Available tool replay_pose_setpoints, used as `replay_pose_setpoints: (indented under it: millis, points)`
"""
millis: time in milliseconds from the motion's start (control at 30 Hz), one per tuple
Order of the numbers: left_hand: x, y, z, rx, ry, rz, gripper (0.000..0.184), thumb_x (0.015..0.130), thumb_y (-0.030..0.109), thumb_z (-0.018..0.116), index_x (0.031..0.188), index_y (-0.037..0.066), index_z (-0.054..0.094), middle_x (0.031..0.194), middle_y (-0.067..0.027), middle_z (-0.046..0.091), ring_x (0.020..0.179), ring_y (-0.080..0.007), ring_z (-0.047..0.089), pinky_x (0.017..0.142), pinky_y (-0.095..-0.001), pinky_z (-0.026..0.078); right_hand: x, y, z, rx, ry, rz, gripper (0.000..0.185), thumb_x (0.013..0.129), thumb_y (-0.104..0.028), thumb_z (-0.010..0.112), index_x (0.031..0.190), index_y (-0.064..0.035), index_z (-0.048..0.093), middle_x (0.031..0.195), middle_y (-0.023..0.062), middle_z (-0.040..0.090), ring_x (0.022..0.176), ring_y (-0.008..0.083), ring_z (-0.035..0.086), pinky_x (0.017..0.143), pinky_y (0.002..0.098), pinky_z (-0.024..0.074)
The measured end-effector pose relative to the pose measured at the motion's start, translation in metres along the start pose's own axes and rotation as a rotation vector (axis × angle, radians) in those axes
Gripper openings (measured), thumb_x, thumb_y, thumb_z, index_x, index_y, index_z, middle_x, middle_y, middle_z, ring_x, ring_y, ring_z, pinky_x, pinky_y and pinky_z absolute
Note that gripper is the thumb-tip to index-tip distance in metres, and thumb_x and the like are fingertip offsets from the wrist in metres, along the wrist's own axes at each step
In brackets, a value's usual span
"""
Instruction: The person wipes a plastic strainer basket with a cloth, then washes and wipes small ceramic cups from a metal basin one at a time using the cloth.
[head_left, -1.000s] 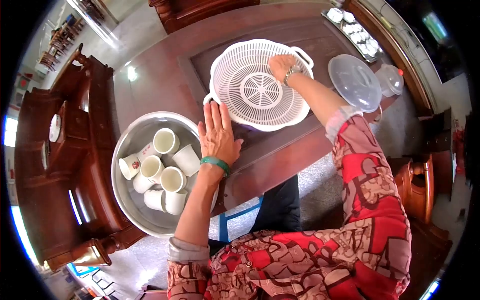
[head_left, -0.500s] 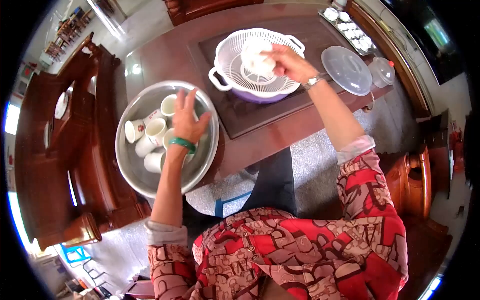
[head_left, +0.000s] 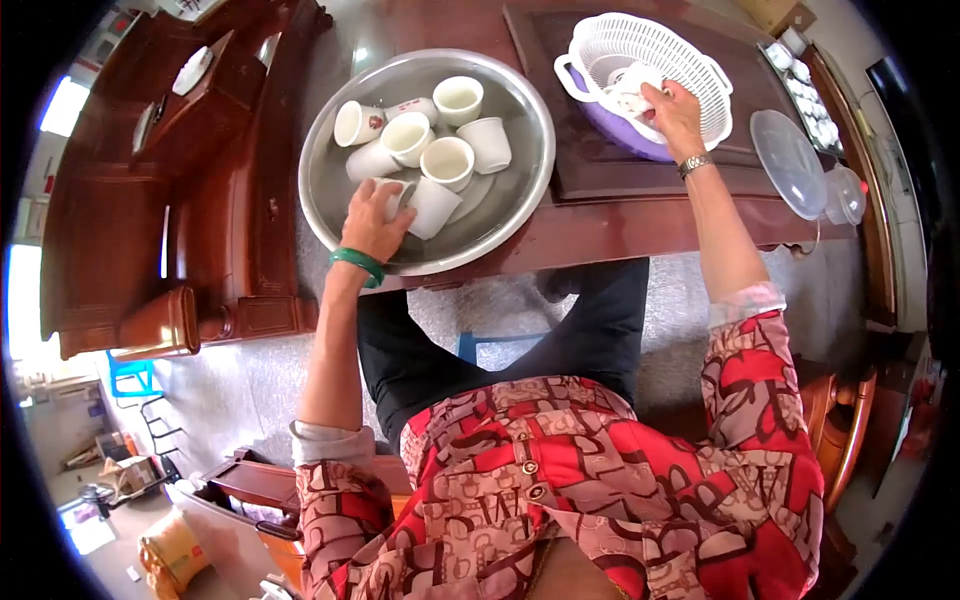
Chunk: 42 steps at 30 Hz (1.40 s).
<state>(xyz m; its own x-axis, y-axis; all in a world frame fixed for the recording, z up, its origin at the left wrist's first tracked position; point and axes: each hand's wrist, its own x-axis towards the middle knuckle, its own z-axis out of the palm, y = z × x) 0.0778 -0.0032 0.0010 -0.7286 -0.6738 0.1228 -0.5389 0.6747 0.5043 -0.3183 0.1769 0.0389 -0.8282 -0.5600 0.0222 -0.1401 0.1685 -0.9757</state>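
A wide metal basin point(head_left: 315, 180) holds several white cups, among them an upright cup point(head_left: 447, 163) near its middle. My left hand point(head_left: 375, 222), with a green bangle at the wrist, is closed round a white cup point(head_left: 397, 190) at the basin's near left side. Right beside it another cup point(head_left: 434, 208) lies tilted. My right hand point(head_left: 675, 115) grips a crumpled white cloth point(head_left: 632, 88) inside a white slotted basket point(head_left: 690, 60). Under the basket shows a purple basin point(head_left: 625, 132).
The basin and basket rest on a dark red wooden table point(head_left: 610, 228). To the right are a clear lid point(head_left: 787, 160), a clear container point(head_left: 846, 195) and a tray of small white cups point(head_left: 815, 115). A carved wooden chair point(head_left: 200, 180) stands at the left.
My left hand has moved from the table beside the basket into the metal basin and closed round a cup. My right hand has lifted a white cloth into view. The camera view has shifted.
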Motion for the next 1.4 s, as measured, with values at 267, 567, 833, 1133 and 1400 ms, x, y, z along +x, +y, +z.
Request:
replay_pose_setpoints:
  millis: [267,567,833,1133,1400]
  points:
    - [0.001,0.025,0.006,0.034,0.099,0.082,0.046,0.072,0.021,0.068,0.116,0.017,0.055,0.121,-0.0178,0.048,0.113,-0.0367,0.044,0.092,-0.0448,0.039,0.008,0.017,-0.004,-0.136,0.036,-0.156,0.030,0.078,-0.021,0.066,0.090,0.0055,0.060,0.074,0.0097,0.064,0.058,0.0109,0.061,0.050,0.0235,0.0490]
    - [0.025,0.066,0.021,0.237,-0.046,0.100,0.045,0.072,0.019,0.068,0.115,0.021,0.056,0.140,-0.0163,0.031,0.126,-0.0431,0.032,0.092,-0.0559,0.036,0.008,0.018,-0.005,0.083,0.079,-0.129,0.021,0.082,-0.014,0.067,0.095,0.0017,0.062,0.077,0.0042,0.064,0.060,0.0069,0.057,0.052,0.0202,0.0468]
    - [0.040,0.048,0.049,0.107,0.017,0.113,0.024,0.073,0.014,0.061,0.096,0.008,0.062,0.136,-0.0213,0.034,0.118,-0.0363,0.044,0.090,-0.0479,0.040,0.010,0.019,-0.008,0.038,0.098,-0.188,0.033,0.079,-0.020,0.070,0.098,0.0053,0.060,0.084,0.0089,0.064,0.069,0.0104,0.059,0.056,0.0247,0.0487]
    - [0.046,0.039,0.056,-0.590,0.345,-0.168,0.028,0.082,0.026,0.063,0.087,-0.001,0.060,0.079,-0.0175,0.063,0.071,-0.0266,0.060,0.065,-0.0400,0.047,0.025,0.034,-0.023,0.126,-0.053,-0.031,0.028,0.089,-0.024,0.056,0.112,-0.0080,0.060,0.087,-0.0051,0.059,0.054,-0.0012,0.042,0.042,0.0154,0.0266]
    - [0.038,0.039,0.043,-0.713,0.377,-0.118,0.029,0.079,0.026,0.062,0.075,-0.003,0.058,0.064,-0.0189,0.057,0.059,-0.0259,0.056,0.058,-0.0375,0.043,-0.072,-0.052,0.116,0.114,-0.428,-0.092,0.015,0.085,-0.024,0.064,0.091,-0.0111,0.062,0.060,-0.0098,0.049,0.043,-0.0022,0.034,0.036,0.0163,0.0211]
